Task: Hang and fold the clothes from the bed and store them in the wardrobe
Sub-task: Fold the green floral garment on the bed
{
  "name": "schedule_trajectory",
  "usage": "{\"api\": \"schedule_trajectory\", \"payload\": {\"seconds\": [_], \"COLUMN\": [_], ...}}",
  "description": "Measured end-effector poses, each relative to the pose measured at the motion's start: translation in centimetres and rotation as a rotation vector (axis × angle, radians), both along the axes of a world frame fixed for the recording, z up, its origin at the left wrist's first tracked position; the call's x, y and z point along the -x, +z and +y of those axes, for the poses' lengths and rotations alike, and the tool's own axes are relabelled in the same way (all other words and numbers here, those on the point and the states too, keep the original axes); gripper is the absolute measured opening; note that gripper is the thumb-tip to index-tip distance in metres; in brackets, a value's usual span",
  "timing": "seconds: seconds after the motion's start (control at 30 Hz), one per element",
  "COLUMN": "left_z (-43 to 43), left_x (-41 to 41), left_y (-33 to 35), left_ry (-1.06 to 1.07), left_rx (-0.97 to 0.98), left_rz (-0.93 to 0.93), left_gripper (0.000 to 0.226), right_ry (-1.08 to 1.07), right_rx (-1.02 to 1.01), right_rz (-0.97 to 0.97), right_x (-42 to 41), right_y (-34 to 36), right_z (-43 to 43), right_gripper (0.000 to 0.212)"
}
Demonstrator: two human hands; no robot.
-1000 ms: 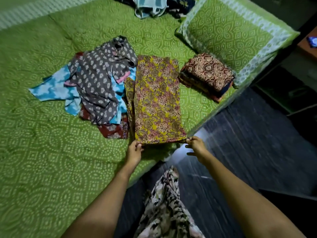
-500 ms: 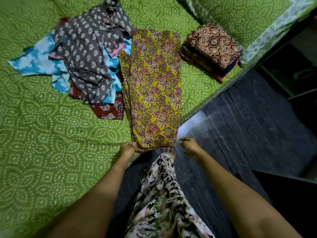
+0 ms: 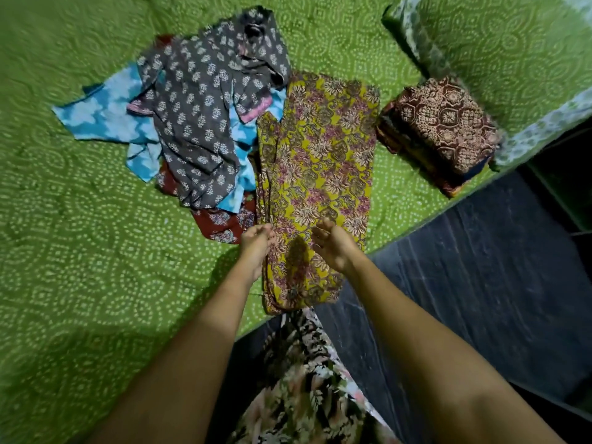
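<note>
Hands have left the yellow garment's (image 3: 320,149) hem for its middle: left hand (image 3: 256,240) at the nine-o'clock edge, grip unclear; right hand (image 3: 333,246) relaxed, holding nothing.

The light is dim and uneven, seemingly from above and behind. The person's bare forearms (image 3: 198,347) throw soft shadows onto the green dotted-print bedspread (image 3: 80,251). A darker patch of shadow lies on the lower part of the yellow floral cotton garment (image 3: 320,155). Motion blur smears the bedspread's upper left, while its pattern is sharper mid-frame. The dark grey streaked floor (image 3: 480,267) shows a faint sheen. Wide-angle distortion bends the bed's edge, and the right-hand corner falls into near black.
</note>
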State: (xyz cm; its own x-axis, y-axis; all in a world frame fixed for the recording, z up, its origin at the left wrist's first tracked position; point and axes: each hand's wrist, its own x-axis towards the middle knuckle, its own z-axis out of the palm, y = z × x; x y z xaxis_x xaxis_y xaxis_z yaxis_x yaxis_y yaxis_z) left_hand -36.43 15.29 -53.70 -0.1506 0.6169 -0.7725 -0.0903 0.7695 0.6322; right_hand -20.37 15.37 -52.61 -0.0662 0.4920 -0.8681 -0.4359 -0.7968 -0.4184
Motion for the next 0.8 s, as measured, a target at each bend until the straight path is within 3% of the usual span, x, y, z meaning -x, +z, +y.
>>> {"api": "schedule_trajectory", "payload": {"seconds": [0.07, 0.2, 0.37, 0.57, 0.7, 0.8], "left_z": [2.2, 6.6, 12.0, 16.9, 20.2, 22.1], "left_x": [0.3, 0.6, 0.3, -0.7, -1.4, -2.0], "left_y": [-0.5, -1.9, -4.7, -6.6, -7.6, -8.3], "left_ry": [0.036, 0.104, 0.157, -0.019, -0.071, 0.009], "left_rx": [-0.003, 0.005, -0.005, -0.057, -0.057, 0.002], "left_rz": [0.023, 0.084, 0.151, 0.393, 0.426, 0.38], "left_gripper": [0.029, 0.028, 0.022, 0.029, 0.038, 0.046], "right_ry": [0.02, 0.04, 0.103, 0.108, 0.067, 0.111], "right_rx": [0.005, 0.017, 0.003, -0.026, -0.076, -0.081], "right_rz": [-0.005, -0.046, -0.078, -0.137, -0.215, -0.214], "right_x": [0.5, 2.1, 3.9, 4.6, 4.6, 4.2], "right_y": [-0.6, -1.5, -3.5, -6.7, -8.9, -10.1], "right_z": [2.8, 8.1, 13.7, 18.5, 20.5, 21.1], "right_gripper": [0.027, 0.039, 0.04, 0.032, 0.031, 0.033]}}
